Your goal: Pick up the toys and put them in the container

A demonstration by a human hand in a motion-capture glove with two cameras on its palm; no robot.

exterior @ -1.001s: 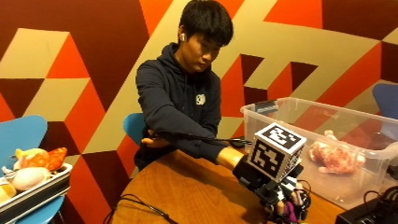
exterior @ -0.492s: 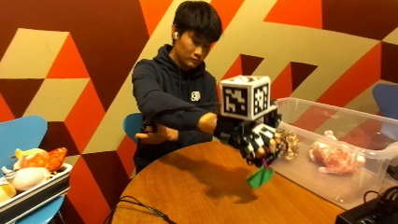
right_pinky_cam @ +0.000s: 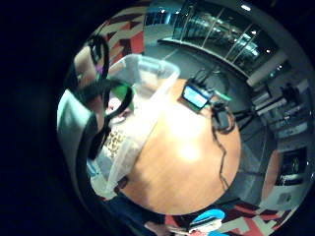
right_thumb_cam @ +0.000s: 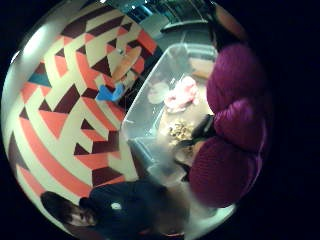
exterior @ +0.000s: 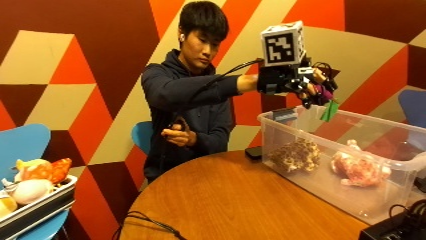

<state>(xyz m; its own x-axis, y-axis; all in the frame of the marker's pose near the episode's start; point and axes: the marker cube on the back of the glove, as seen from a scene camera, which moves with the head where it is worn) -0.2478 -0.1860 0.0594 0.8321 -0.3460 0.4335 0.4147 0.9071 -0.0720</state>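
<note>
In the outside view my gloved right hand (exterior: 297,84) is raised high and grips a purple plush toy (exterior: 323,92) with a green tag (exterior: 329,111) hanging from it. The hand is above the near end of the clear plastic container (exterior: 373,199) on the round wooden table (exterior: 226,200). In the container lie a spotted brown toy (exterior: 295,155) and a pink toy (exterior: 356,169). The thumb side palm view shows the purple toy (right_thumb_cam: 235,130) close to the palm, with the pink toy (right_thumb_cam: 182,93) and the spotted toy (right_thumb_cam: 181,130) below in the container (right_thumb_cam: 150,100).
A tray (exterior: 40,207) with several more toys (exterior: 33,180) rests on a blue chair at the left. A small black object (exterior: 253,152) lies beside the container. Cables (exterior: 146,220) trail over the table's front edge, and a black device (exterior: 396,227) sits at the right.
My hand has risen from just above the tabletop with the purple toy in it and moved right, up over the container's near end.
</note>
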